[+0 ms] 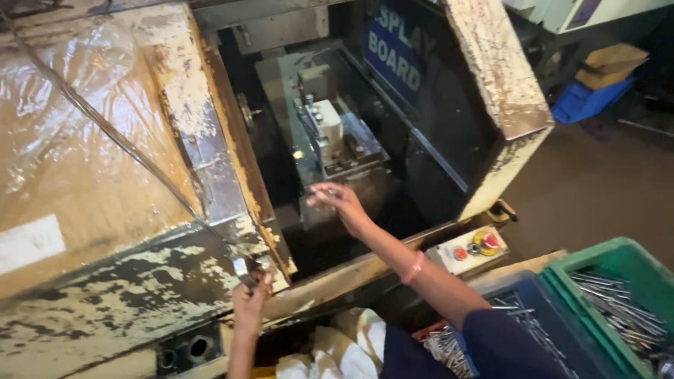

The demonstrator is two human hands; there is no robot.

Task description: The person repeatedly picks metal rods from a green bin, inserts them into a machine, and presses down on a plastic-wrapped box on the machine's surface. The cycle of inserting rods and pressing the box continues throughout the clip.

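Observation:
My left hand [250, 303] grips the small metal handle [243, 269] at the lower corner of the machine's sliding door [105, 182], a worn cream panel covered in plastic film. My right hand [337, 201] reaches into the open machine chamber, fingers pinched on a small metal piece [324, 190] just below the grey tool block [335, 137]. A pink band sits on that wrist. The chamber interior is dark.
A control box [469, 251] with red and yellow buttons sits on the machine's front ledge. A green crate [618, 295] and a dark blue crate [533, 316] at lower right hold several thin metal rods. White cloth [330, 347] lies at the bottom.

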